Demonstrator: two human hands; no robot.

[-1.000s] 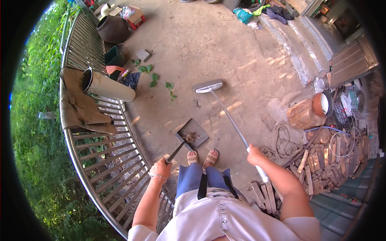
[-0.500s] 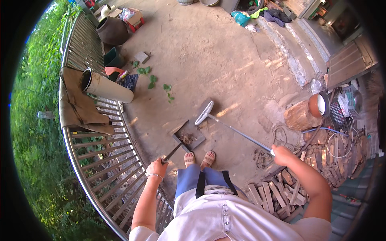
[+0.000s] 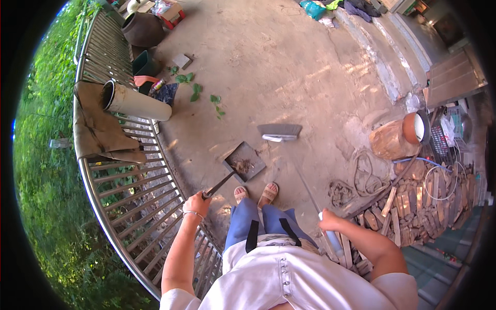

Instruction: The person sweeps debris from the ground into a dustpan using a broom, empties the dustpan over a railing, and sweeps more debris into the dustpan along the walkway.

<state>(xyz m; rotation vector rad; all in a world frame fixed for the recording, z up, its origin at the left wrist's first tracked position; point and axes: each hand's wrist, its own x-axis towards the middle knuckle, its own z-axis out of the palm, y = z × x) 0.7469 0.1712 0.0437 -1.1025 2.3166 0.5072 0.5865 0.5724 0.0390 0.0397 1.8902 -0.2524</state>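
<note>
The left hand's (image 3: 197,203) fingers are curled round the dustpan (image 3: 251,154) handle, pointing forward-right. The right hand's (image 3: 333,221) wrap the broom (image 3: 280,130), slanting forward-left, head crosswise.

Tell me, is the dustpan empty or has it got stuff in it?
Not empty, but not full: brown debris lies in the dustpan, with bare grey pan showing around it.

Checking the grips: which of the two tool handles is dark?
The one on the dustpan, gripped in the left hand. It is blackish, whereas the one on the broom, in the right hand, is pale.
</note>
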